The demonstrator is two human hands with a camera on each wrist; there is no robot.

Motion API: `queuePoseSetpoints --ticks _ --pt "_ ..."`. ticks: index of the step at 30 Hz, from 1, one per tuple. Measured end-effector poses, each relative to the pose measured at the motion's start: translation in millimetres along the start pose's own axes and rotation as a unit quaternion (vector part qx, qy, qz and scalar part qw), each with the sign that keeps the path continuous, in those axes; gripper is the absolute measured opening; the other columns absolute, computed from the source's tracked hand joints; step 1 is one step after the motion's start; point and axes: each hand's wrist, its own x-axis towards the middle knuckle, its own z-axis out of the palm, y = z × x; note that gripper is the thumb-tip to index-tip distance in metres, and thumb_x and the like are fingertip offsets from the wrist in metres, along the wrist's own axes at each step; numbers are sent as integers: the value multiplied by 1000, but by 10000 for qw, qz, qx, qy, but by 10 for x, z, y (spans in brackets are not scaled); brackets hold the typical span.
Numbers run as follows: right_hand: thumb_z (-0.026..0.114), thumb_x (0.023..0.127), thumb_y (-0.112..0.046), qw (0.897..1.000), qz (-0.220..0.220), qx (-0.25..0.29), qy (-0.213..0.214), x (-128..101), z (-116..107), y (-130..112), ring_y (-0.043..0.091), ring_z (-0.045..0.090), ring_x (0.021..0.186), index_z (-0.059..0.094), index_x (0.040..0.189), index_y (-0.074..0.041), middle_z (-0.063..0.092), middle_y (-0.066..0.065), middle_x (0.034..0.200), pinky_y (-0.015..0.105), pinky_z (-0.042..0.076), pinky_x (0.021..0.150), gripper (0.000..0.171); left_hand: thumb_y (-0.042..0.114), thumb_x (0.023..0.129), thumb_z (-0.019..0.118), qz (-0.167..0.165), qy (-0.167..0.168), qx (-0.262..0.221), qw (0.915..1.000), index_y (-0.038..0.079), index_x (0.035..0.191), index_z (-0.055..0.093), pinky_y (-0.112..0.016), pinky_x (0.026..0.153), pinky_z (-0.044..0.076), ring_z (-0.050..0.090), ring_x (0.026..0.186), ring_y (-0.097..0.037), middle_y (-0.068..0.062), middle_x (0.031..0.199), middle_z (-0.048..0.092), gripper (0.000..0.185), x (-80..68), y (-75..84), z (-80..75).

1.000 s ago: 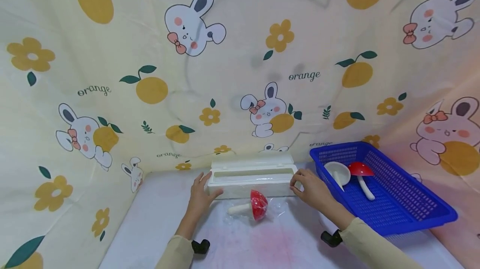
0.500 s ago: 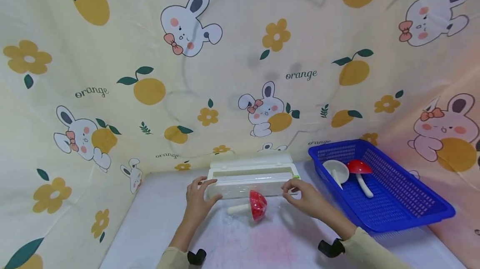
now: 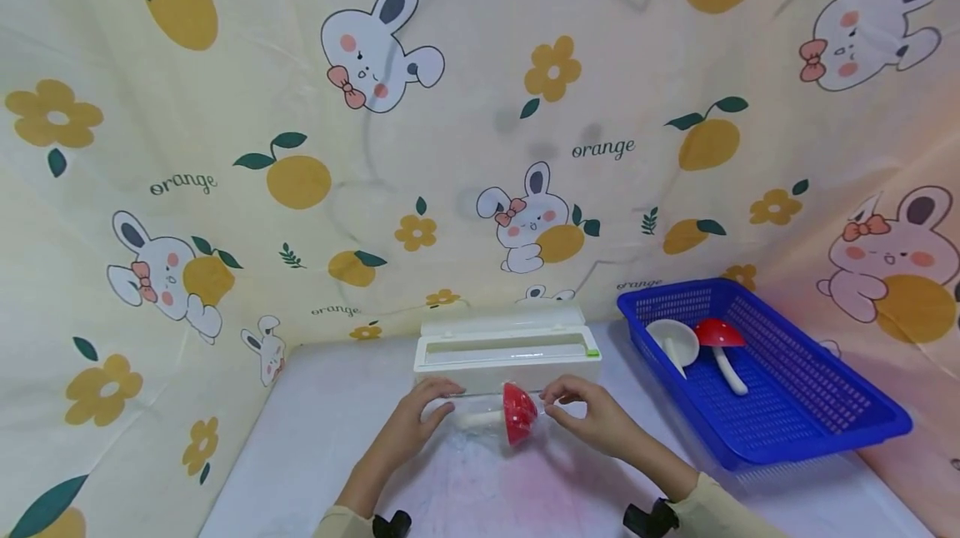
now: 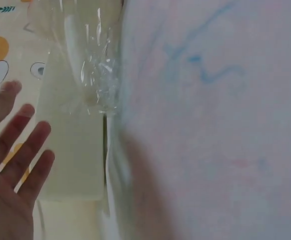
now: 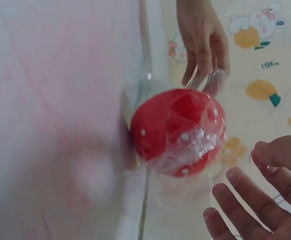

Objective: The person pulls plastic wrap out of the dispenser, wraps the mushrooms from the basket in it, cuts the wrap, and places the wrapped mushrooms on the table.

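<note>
On the white table lies a toy mushroom, its red, white-spotted cap facing right and its white stem left, covered in clear cling film. On the stem side my left hand holds film at its fingertips, thumb and forefinger slightly parted in the head view. Beside the cap my right hand pinches what looks like a film edge between thumb and forefinger; its other fingers are spread in the right wrist view. Right behind the mushroom stands a white cling film box, lid up, a green slider at its right end.
A blue plastic basket stands at the right, holding a second red-capped mushroom and a white mushroom-like piece. A patterned cloth rises behind the table. Pink stains mark the tabletop in front.
Both hands have come forward from the box, the right one also leftward, bringing the film over the mushroom. The green slider has come into sight at the box's right end.
</note>
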Motion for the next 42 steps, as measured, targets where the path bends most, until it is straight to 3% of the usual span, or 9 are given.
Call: queuePoseSetpoints --ticks 6,12,15,19,25,29,33,37,42 --pt "71 105 -16 9991 95 412 -41 -42 70 13 12 71 106 77 106 -12 78 3 109 35 59 95 7 8 101 74 13 -486 -150 9987 19 134 71 -46 113 50 63 130 -23 5 134 68 34 -29 37 22" --pt "74 102 -13 9951 459 822 311 -5 208 93 14 74 97 76 108 -8 79 7 104 28 60 90 8 29 99 80 -156 -815 -275 9962 20 133 71 -54 116 46 58 134 -24 4 139 65 36 -31 63 11" --pt "82 95 -11 9936 632 813 456 17 279 124 14 72 92 74 109 -7 78 7 104 28 61 84 16 32 108 66 -378 -911 -363 9945 20 128 74 -58 118 41 54 138 -26 2 141 63 24 -19 90 25" --pt "89 88 -12 9944 765 454 579 34 328 155 18 66 88 72 115 -8 73 8 108 27 58 78 33 27 116 49 -423 -872 -417 9944 22 118 78 -58 118 39 53 139 -28 -3 142 63 30 27 95 81" --pt "94 82 -14 9960 469 -235 719 32 367 208 32 65 104 71 126 -6 72 10 120 44 58 87 51 26 101 78 -103 -721 -155 9972 22 109 73 -54 115 45 58 132 -30 -8 136 66 11 91 51 213" --pt "93 85 -19 9964 708 -186 418 9 367 228 40 66 123 68 138 -4 71 14 134 59 56 101 60 21 91 88 -168 -707 -132 9973 16 123 69 -48 110 50 62 124 -30 -6 133 67 38 130 75 274" --pt "86 93 -21 9932 1093 287 -264 -7 358 231 42 69 122 62 146 -1 66 22 143 55 57 102 63 17 90 88 -211 -809 -33 9965 13 143 63 -46 106 54 66 121 -29 -4 138 68 58 164 119 310" --pt "79 99 -19 9903 1053 581 -701 -4 348 210 41 70 120 55 151 3 63 26 145 48 58 101 62 19 93 86 -251 -859 441 9950 15 140 69 -42 102 57 69 117 -24 -3 132 73 50 181 149 349" --pt "82 97 -19 9926 1046 320 -535 -16 364 161 39 71 116 54 150 5 66 26 139 44 61 97 65 22 93 86 -348 -706 1062 9912 15 126 77 -40 95 59 72 108 -21 -2 120 77 35 186 156 407"
